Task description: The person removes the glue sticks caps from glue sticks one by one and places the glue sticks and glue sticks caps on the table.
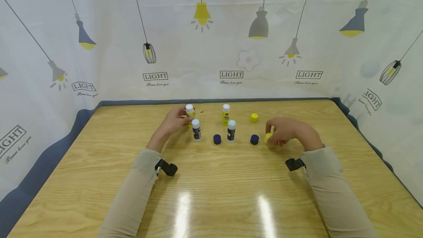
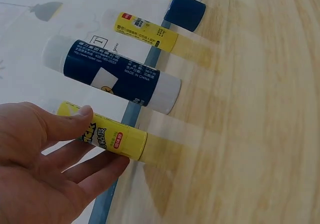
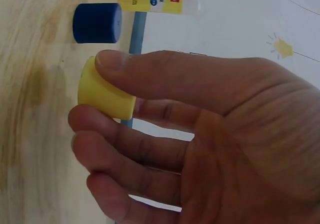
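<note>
On the left of the group, my left hand holds an uncapped yellow glue stick upright, thumb on its near side. Right beside it stands a navy glue stick with its white top bare. A second yellow glue stick and a second navy one stand farther right, also uncapped. At the right end, my right hand pinches a yellow cap between thumb and fingers, low over the table. Just left of that hand sits a navy cap.
Another navy cap sits between the two navy sticks. A loose yellow cap lies farther back. The wooden table ends at a dark blue edging, with a lamp-print sheet rising behind and at both sides.
</note>
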The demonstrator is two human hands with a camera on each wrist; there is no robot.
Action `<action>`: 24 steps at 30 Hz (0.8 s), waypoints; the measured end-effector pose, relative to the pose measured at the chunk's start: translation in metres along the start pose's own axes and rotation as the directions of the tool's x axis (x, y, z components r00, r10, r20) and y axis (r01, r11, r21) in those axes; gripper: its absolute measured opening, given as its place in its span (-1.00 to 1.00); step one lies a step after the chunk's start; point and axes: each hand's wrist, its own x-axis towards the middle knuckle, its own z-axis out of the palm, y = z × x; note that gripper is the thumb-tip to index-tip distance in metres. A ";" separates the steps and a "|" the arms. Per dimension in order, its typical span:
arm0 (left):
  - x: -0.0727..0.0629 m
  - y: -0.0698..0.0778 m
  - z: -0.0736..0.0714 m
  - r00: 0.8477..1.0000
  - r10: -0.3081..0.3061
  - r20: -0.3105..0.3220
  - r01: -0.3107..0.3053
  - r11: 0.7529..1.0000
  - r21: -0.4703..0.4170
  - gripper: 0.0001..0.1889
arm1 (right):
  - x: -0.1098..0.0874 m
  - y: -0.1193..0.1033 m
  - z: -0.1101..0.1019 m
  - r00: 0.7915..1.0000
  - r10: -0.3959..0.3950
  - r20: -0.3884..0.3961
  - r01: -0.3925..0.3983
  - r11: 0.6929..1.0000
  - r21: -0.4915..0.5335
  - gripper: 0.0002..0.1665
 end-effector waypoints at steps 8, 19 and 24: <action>0.000 0.001 -0.001 1.000 -0.013 0.015 0.013 1.000 0.013 -0.50 | 0.007 0.001 0.005 1.000 -0.004 0.021 0.004 1.000 0.008 -0.56; -0.001 0.004 -0.008 0.997 -0.055 0.045 0.054 0.998 0.028 -0.49 | 0.012 0.004 0.008 1.000 -0.017 0.018 0.017 1.000 -0.008 -0.52; -0.001 0.000 -0.006 0.996 -0.064 0.066 0.061 0.997 0.047 -0.50 | 0.013 0.004 0.008 0.999 -0.026 0.024 0.026 1.000 -0.006 -0.52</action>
